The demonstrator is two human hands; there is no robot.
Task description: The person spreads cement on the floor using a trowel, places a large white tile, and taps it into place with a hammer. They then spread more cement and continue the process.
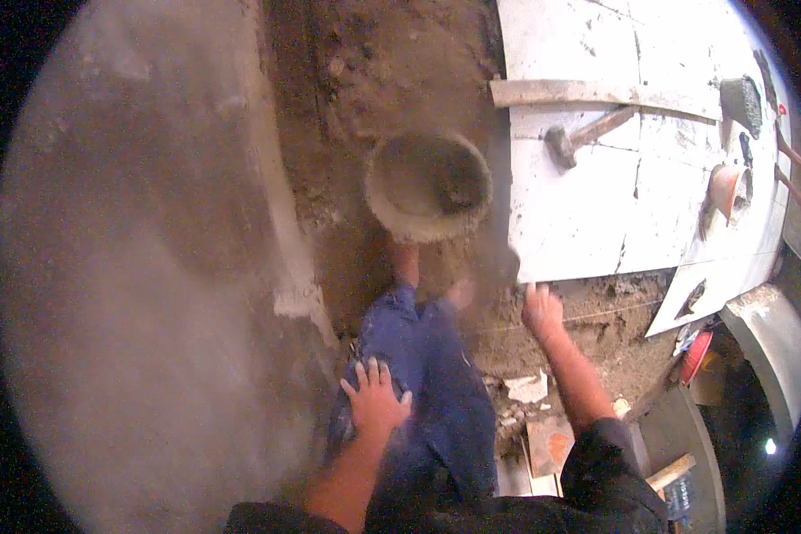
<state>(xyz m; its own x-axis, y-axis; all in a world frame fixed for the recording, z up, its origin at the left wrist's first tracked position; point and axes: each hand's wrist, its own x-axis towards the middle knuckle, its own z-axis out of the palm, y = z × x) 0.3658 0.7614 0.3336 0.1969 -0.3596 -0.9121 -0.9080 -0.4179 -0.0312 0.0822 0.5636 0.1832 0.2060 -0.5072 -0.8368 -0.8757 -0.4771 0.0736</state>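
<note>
My left hand [378,400] rests on the left leg of my blue trousers [400,343], fingers spread and holding nothing. My right hand [541,309] is at the near left corner of the white tiled surface [578,222], its fingers curled and the fingertips at the tile edge. Whatever those fingers hold, if anything, is hidden. A dark rounded shape lies against that corner, too blurred to name. Beyond my feet stands a round bucket [429,187] crusted with grey mortar, with some grey material inside.
On the tiles lie a hammer [587,135], a long straight batten [605,94], a grey block [740,104] and an orange-and-white bowl-like piece [725,191]. A thin string [596,314] crosses the soil below the tile edge. Rough grey concrete [151,311] spreads at left; broken pieces [527,388] lie lower right.
</note>
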